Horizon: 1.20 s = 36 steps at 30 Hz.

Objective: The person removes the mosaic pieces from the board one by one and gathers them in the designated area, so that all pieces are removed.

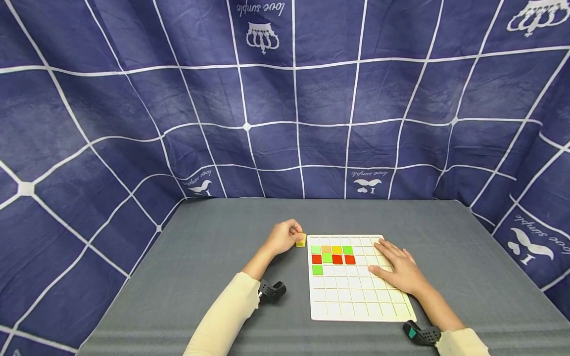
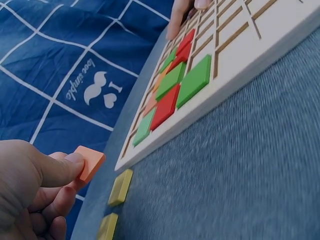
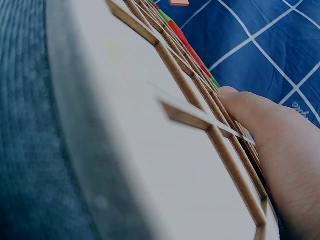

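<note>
Orange square tile [image 2: 93,162] pinched in the left hand [image 1: 281,238], just off the white gridded board [image 1: 360,309].
I have the left grip clamped on that tile between thumb and fingers, raised over the grey tabletop [image 1: 222,247] near the board's far left corner; two yellow tiles [image 2: 120,187] lie on the tabletop close by (my left wrist view separates them better than the head view does). The right hand [image 1: 398,269] rests on the board's right side, that grip relaxed, fingers straight. I count nine tiles [image 1: 327,258] on the board, grouped toward its left: an upper row of pale green, orange, yellow and green, under it red, green, red and red, then a single green tile [image 1: 317,270] in the first column. A blue curtain [image 1: 320,94] with white lines hangs behind.
</note>
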Tool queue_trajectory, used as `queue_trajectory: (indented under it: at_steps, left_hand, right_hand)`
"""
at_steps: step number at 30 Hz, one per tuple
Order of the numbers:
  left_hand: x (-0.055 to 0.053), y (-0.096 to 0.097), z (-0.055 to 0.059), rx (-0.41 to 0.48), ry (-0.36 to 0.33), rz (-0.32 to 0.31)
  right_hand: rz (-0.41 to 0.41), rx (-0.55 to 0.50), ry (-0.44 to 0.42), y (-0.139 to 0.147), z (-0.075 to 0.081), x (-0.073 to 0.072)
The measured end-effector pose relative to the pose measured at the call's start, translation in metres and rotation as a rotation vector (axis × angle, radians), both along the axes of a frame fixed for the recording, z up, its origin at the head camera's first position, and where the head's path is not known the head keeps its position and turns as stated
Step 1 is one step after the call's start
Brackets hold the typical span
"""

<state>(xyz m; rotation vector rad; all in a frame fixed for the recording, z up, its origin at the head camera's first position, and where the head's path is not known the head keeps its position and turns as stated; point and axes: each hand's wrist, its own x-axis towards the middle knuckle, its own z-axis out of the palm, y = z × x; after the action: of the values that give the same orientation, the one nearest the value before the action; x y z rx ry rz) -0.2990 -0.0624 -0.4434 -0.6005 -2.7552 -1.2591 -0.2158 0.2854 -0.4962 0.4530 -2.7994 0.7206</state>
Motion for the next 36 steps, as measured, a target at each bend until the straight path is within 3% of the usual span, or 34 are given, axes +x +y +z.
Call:
queue_trajectory:
  at_steps: [18,36]
  left_hand:
    - [-0.005,-0.042,-0.002,0.006,-0.006,0.070]
    - [-0.006,-0.067,-0.004,0.003,0.006,0.140]
  right_hand:
    - [0.003,-0.004,0.026,-0.002,0.005,0.003]
    - [0.011,-0.012,0.011,-0.001,0.002,0.002]
